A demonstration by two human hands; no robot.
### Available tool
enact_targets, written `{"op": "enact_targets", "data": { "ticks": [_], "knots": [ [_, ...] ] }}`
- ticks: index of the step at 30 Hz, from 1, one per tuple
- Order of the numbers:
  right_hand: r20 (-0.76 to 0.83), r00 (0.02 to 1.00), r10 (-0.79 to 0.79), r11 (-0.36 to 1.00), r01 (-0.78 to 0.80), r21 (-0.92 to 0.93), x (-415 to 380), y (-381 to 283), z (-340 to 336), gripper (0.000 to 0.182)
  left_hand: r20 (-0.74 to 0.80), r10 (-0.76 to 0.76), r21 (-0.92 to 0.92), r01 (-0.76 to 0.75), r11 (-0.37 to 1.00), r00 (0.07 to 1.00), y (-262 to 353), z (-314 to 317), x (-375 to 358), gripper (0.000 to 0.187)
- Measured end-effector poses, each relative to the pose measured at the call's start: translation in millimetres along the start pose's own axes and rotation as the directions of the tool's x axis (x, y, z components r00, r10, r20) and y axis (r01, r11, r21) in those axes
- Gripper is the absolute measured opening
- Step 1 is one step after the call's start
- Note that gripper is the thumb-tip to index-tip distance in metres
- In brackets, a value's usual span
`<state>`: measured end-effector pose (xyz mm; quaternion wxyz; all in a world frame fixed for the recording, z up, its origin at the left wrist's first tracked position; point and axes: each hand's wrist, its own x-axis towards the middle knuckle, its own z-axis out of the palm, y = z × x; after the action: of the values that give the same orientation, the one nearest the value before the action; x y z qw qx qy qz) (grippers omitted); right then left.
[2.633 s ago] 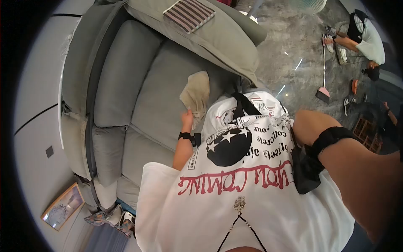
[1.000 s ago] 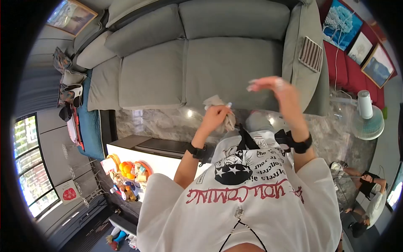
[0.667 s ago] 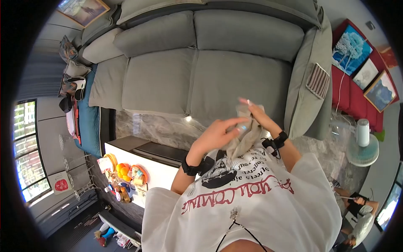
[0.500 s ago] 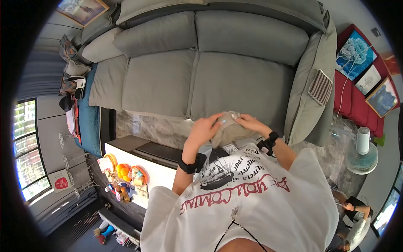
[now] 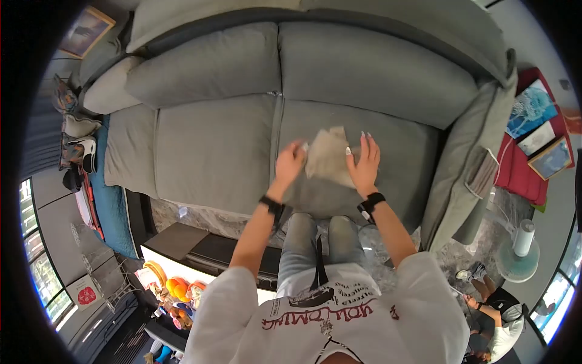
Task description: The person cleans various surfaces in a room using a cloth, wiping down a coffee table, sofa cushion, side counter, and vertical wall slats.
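Observation:
A beige folded cloth lies on the right-hand seat cushion of the grey sofa. My left hand is just left of the cloth, its fingers bent and smeared by motion; whether they touch the cloth's edge I cannot make out. On the other side, my right hand is open, with fingers spread and pointing towards the sofa back. Its thumb is by the cloth's right edge and the palm covers part of the lower right corner. Dark bands are around both wrists.
A striped cloth hangs over the right armrest. A white table with toys stands at the lower left. To the right are a fan, a red seat with pictures, and another person sitting low.
Both hands have moved forward from near my shirt to over the sofa seat. The cloth, earlier held in both hands, now lies on the cushion. The right hand has opened; the view has shifted.

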<state>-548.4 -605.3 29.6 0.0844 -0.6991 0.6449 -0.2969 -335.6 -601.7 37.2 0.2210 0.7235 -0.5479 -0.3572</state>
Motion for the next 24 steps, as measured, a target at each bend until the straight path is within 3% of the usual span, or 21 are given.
{"op": "enact_targets", "data": {
  "ticks": [1, 2, 3, 4, 5, 7, 10, 12, 14, 16, 18, 20, 21, 23, 24],
  "knots": [
    [0.182, 0.983, 0.035, 0.994, -0.053, 0.096, -6, -4, 16, 0.053, -0.123, 0.019, -0.033, -0.023, 0.999, 0.992, -35, 17, 34, 0.03],
    [0.21, 0.976, 0.053, 0.994, -0.073, 0.086, -22, -9, 36, 0.053, -0.213, -0.007, -0.022, 0.002, 1.0, 0.977, -63, 28, 63, 0.031],
    [0.383, 0.924, -0.008, 1.0, 0.0, 0.02, -43, -14, 58, 0.055, -0.301, -0.03, -0.015, 0.027, 1.0, 0.953, -87, 37, 90, 0.031],
    [0.542, 0.838, -0.059, 0.996, 0.087, -0.026, -56, -14, 71, 0.056, -0.32, -0.188, -0.145, 0.149, 0.978, 0.928, -108, 43, 115, 0.032],
    [0.555, 0.83, -0.048, 0.996, 0.08, -0.034, -62, -14, 76, 0.056, -0.326, -0.339, -0.27, 0.257, 0.928, 0.883, -127, 46, 140, 0.032],
    [0.588, 0.786, -0.192, 0.98, 0.191, 0.065, -62, -15, 92, 0.063, -0.317, -0.492, -0.49, 0.304, 0.817, 0.811, -161, 47, 187, 0.03],
    [0.599, 0.761, -0.25, 0.966, 0.238, 0.101, -28, 1, 108, 0.068, -0.194, -0.567, -0.599, 0.361, 0.715, 0.8, -139, 28, 209, 0.026],
    [0.637, 0.72, -0.276, 0.95, 0.303, 0.07, 5, 13, 124, 0.074, -0.162, -0.582, -0.559, 0.412, 0.72, 0.797, -136, 27, 230, 0.018],
    [0.73, 0.533, -0.428, 0.858, 0.495, 0.141, 34, 27, 138, 0.074, -0.128, -0.611, -0.518, 0.472, 0.713, 0.781, -135, 30, 242, 0.016],
    [0.732, 0.504, -0.458, 0.82, 0.558, 0.129, 63, 34, 149, 0.072, -0.103, -0.583, -0.451, 0.485, 0.75, 0.806, -137, 30, 252, 0.019],
    [0.731, 0.469, -0.495, 0.772, 0.624, 0.123, 64, 39, 161, 0.069, -0.102, -0.632, -0.47, 0.523, 0.711, 0.768, -145, 36, 259, 0.016],
    [0.679, 0.555, -0.48, 0.79, 0.61, 0.059, 60, 41, 167, 0.058, -0.1, -0.665, -0.498, 0.542, 0.678, 0.74, -150, 40, 257, 0.014],
    [0.682, 0.549, -0.483, 0.786, 0.615, 0.061, 55, 39, 169, 0.058, -0.107, -0.631, -0.581, 0.467, 0.667, 0.768, -154, 43, 251, 0.012],
    [0.607, 0.7, -0.377, 0.89, 0.455, 0.029, 33, 31, 168, 0.052, -0.126, -0.596, -0.659, 0.382, 0.647, 0.793, -159, 41, 234, 0.011],
    [0.605, 0.698, -0.383, 0.888, 0.459, 0.031, 24, 28, 166, 0.052, -0.115, -0.572, -0.638, 0.38, 0.669, 0.812, -161, 37, 222, 0.01]
  ]
}}
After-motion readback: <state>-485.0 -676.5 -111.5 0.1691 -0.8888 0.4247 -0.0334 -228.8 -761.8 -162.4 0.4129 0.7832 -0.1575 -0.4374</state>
